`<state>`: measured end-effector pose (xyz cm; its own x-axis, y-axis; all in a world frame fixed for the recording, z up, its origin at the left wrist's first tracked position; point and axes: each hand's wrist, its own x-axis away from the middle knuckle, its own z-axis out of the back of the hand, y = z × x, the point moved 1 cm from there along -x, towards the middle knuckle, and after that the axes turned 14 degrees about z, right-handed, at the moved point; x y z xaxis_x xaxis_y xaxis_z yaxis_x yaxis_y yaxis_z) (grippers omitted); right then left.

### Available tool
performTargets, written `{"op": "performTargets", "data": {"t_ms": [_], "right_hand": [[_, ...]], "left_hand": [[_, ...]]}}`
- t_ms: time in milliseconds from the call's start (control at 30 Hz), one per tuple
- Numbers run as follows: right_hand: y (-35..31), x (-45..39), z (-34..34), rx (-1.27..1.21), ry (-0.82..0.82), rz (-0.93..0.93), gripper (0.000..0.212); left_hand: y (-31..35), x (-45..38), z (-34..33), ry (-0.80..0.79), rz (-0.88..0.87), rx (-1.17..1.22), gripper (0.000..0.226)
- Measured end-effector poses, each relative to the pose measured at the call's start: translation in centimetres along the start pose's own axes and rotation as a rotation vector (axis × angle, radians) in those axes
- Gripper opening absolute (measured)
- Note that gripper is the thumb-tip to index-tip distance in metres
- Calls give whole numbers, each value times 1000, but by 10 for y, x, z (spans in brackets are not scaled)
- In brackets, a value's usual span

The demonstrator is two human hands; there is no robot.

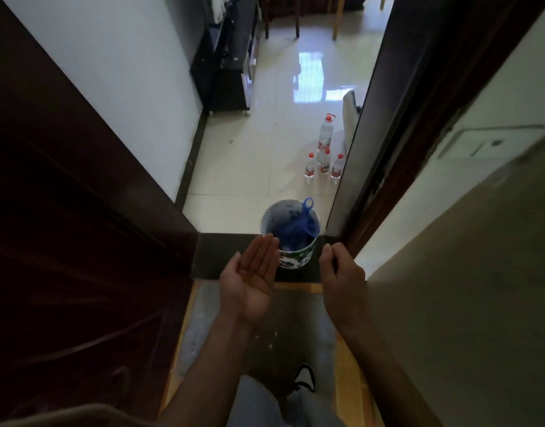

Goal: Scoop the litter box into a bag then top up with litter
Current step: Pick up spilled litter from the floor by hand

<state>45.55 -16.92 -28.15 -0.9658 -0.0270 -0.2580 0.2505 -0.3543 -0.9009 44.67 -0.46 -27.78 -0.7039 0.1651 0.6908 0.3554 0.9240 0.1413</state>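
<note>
Beyond both empty hands, bucket (291,232), blue scoop (302,224)

bottles (324,149): 4 | bucket (291,234): 1 | blue scoop (305,220): 1 | hands (252,280): 2

Your left hand (252,277) is held out palm up with its fingers straight and together, empty, while your right hand (342,277) reaches forward beside it, back toward you, fingers curled loosely downward and holding nothing, both forearms bare.
</note>
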Motion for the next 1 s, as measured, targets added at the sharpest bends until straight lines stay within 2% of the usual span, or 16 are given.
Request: {"op": "performTargets", "data": {"t_ms": [167,633,867,1000], "right_hand": [[26,-46,-27,11,-22,-58,30],[85,-173,-115,123,164,-169,32],[135,-217,-151,168,107,-160,35],[176,-231,-162,190,85,-169,40]], "left_hand": [[37,-44,-14,41,14,-56,52],[145,-209,-49,80,206,-188,56],[175,-299,-44,91,217,-208,53],[178,-355,-33,102,151,-308,53]]}}
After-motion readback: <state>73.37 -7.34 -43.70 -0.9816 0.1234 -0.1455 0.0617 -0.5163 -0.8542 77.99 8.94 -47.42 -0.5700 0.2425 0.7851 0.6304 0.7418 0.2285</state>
